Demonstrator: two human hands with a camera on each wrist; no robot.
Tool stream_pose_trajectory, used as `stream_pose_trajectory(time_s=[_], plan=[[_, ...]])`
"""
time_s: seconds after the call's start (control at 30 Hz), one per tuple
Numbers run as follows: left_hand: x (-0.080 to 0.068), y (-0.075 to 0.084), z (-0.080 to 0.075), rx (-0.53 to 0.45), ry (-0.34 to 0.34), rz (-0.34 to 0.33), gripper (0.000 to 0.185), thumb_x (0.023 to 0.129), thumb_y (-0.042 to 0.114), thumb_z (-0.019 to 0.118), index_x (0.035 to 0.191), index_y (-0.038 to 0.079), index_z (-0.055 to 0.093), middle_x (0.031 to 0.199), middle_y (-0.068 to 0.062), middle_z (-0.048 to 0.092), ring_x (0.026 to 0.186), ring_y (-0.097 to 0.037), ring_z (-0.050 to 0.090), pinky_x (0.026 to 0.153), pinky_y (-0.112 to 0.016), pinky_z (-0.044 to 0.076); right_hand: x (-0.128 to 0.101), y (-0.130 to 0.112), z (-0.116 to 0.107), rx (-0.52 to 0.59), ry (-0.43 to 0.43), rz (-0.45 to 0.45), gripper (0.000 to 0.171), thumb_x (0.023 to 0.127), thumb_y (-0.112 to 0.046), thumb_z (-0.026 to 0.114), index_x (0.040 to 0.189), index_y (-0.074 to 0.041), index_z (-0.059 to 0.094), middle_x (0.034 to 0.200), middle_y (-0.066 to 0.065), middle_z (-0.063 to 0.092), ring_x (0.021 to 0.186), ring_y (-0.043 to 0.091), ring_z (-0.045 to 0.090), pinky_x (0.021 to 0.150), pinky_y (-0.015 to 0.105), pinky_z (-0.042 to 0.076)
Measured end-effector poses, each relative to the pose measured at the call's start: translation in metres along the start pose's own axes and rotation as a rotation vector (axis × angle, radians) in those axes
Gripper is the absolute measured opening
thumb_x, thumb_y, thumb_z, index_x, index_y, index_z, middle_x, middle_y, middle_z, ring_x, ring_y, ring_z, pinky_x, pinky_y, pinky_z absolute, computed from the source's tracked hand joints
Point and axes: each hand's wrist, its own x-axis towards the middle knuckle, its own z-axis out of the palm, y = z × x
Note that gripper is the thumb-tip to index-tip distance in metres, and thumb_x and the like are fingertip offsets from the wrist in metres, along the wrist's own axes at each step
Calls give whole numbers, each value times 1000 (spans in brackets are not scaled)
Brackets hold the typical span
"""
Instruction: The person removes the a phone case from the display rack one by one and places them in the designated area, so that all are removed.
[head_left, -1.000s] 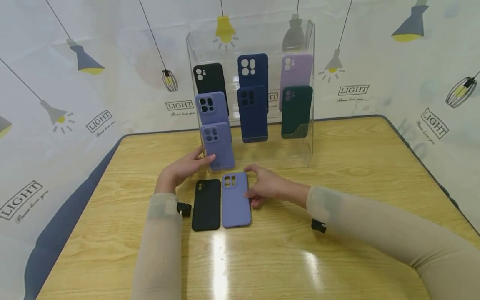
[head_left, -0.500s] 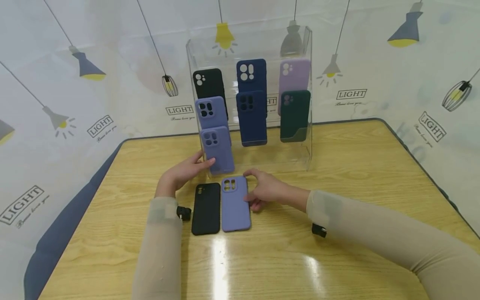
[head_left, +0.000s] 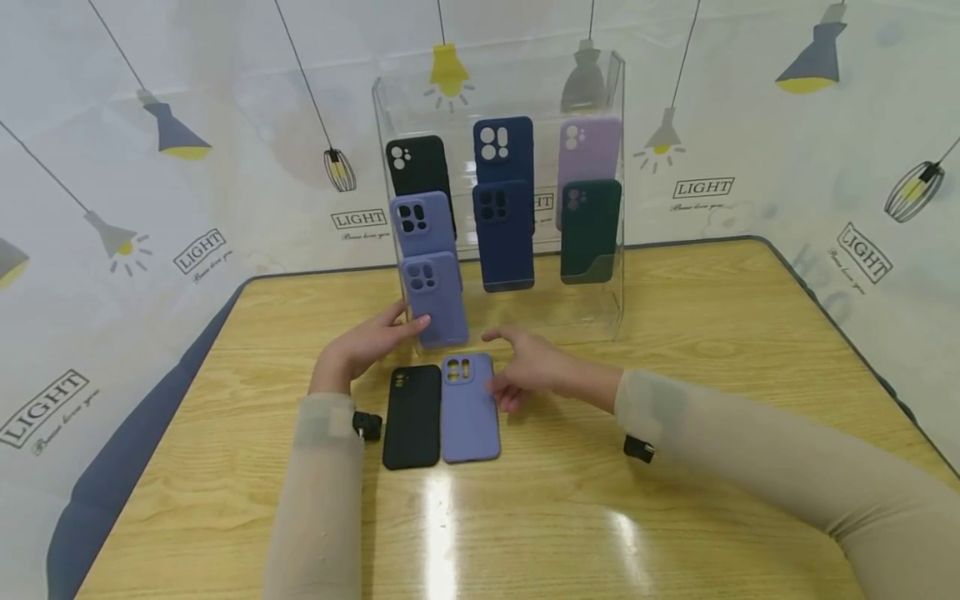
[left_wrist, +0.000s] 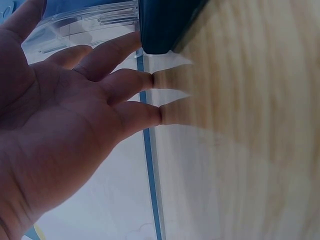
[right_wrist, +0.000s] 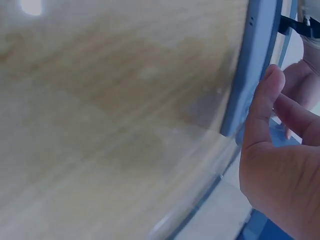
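Observation:
A clear acrylic stand point(head_left: 609, 125) holds several phone cases in three columns. My left hand point(head_left: 369, 342) reaches out with straight fingers, and its fingertips point(left_wrist: 145, 80) touch the lowest lavender case point(head_left: 437, 302) in the stand's left column. A second lavender case point(head_left: 470, 410) lies flat on the table beside a black case point(head_left: 412, 418). My right hand point(head_left: 528, 367) hovers at that lavender case's right edge with loosely bent fingers and holds nothing. In the right wrist view the thumb point(right_wrist: 262, 105) is close to the case's side point(right_wrist: 252, 70).
The wooden table point(head_left: 675, 333) has bare surface to the right and in front of the cases. Its dark rim runs along the left and right. A white backdrop printed with lamps surrounds it. The stand also holds black, navy, lilac and dark green cases.
My right hand has drawn its fingers a little up and off the top right corner of the lavender case on the table. The left hand stays on the stand's lavender case.

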Motion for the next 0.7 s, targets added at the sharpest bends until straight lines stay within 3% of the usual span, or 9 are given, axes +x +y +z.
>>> stream_pose_trajectory(time_s=[0.27,0.43,0.7], plan=[[1,0,-1,-10,1,-6,99,102,68,57,173,30,1,182,-4,1,169,-37,3,135,-64,11,-4,-30,-11,-21,-41,-1,89,95,1,74,167,-23,28,86,20,77,58,19,73,75,47,68],[1,1,-1,-12,-6,2,97,102,67,57,173,31,2,182,-3,1,169,-37,3,134,-64,11,-7,-51,-18,-46,-37,-52,89,95,0,75,167,-23,28,94,24,78,60,20,74,71,43,68],[0,2,-1,-6,-11,-3,99,102,68,57,173,31,0,182,-4,1,168,-39,5,134,-66,12,-7,-90,-30,-148,39,-107,95,95,-10,81,167,-38,26,99,18,79,71,29,79,73,43,68]])
